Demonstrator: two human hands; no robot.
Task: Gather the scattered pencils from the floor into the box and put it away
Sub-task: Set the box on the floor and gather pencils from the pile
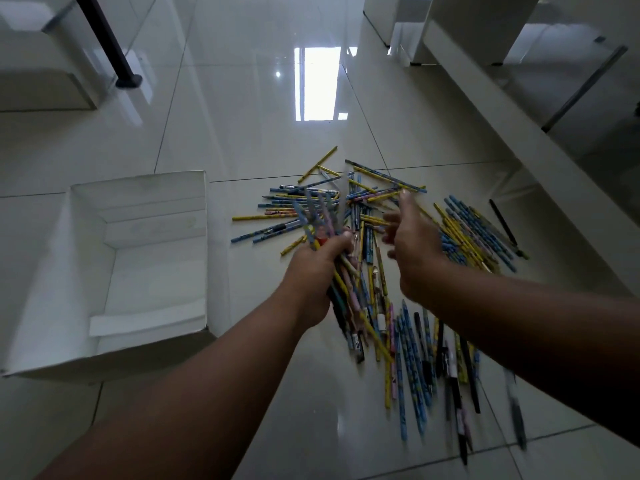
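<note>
Many blue, yellow, pink and black pencils (408, 344) lie scattered across the glossy floor tiles, right of centre. My left hand (317, 271) grips a bundle of pencils (322, 220) above the pile; their ends fan out upward, blurred by motion. My right hand (412, 247) hovers just to the right of the bundle with loosely spread fingers and holds nothing I can see. An open white cardboard box (138, 271) sits on the floor to the left of the pile, with no pencils visible inside.
A white bench or shelf unit (519, 140) runs diagonally along the right side, close to the pencils. A black leg (128, 79) and white furniture stand at the top left. Bare tiles lie between them.
</note>
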